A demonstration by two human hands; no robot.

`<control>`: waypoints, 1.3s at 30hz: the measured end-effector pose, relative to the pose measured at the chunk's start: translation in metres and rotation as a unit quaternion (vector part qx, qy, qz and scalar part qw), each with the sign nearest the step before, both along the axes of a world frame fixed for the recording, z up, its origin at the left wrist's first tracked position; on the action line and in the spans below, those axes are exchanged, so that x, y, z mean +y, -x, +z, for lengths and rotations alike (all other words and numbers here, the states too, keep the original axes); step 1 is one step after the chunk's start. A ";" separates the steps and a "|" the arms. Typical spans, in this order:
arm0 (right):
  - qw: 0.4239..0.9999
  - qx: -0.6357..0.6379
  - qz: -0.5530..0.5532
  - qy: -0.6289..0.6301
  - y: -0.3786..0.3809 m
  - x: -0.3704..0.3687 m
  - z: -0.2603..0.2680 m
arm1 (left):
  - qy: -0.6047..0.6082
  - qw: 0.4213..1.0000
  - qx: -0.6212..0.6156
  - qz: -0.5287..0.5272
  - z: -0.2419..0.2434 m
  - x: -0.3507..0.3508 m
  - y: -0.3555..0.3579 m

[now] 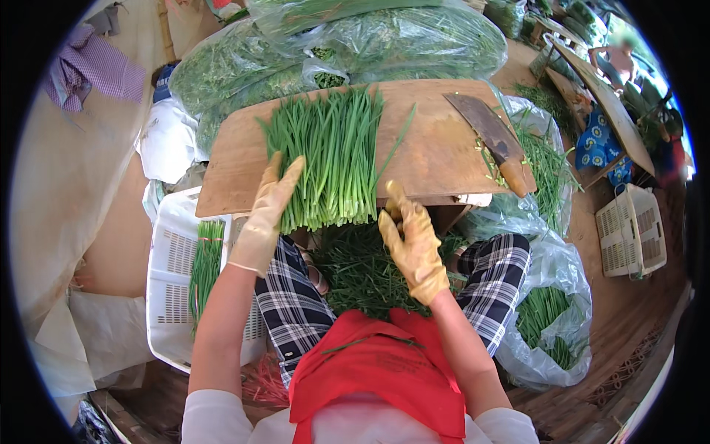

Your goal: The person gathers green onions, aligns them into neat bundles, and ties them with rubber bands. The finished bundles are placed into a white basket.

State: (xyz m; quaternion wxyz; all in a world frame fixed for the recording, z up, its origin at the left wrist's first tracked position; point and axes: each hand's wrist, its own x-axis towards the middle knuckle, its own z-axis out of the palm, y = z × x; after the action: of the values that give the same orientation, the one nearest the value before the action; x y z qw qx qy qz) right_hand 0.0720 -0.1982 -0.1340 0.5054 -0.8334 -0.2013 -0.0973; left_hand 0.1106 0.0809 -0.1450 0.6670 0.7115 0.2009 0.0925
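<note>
A thick row of garlic chives (333, 150) lies across a wooden board (416, 133), its pale cut ends overhanging the front edge. My left hand (266, 205), in a thin translucent glove, rests against the left side of the row with thumb and fingers spread. At the row's lower right corner, my right hand (413, 236) wears a yellowish wrinkled glove. Its thumb and forefinger are apart, some other fingers are curled, and nothing shows in its grasp. A cleaver (485, 127) with a wooden handle lies on the board's right, among small cut bits.
A white plastic crate (172, 327) at left holds a tied chive bundle (206, 266). Loose greens (363, 272) cover the floor between my knees. Large plastic bags of greens (410, 44) stand behind the board; an open bag (554, 355) sits at right. A person (618, 61) is farther off.
</note>
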 end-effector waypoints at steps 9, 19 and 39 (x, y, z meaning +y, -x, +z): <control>0.988 -0.003 0.115 0.106 -0.065 0.041 -0.006 | -0.437 0.868 0.230 -0.056 0.021 -0.070 -0.023; 0.969 -0.201 -0.003 0.146 0.005 0.025 -0.014 | -0.450 0.855 0.254 -0.056 0.033 -0.076 -0.018; 0.912 0.363 0.153 -0.114 0.031 -0.024 -0.051 | -0.374 0.904 0.199 -0.048 0.032 -0.045 -0.012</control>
State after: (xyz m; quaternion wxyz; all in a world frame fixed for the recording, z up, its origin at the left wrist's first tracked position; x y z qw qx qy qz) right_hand 0.0415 -0.2221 -0.1846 0.6439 -0.7068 -0.1166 0.2686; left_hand 0.1231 0.0364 -0.1128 0.3015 0.9211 0.2459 -0.0146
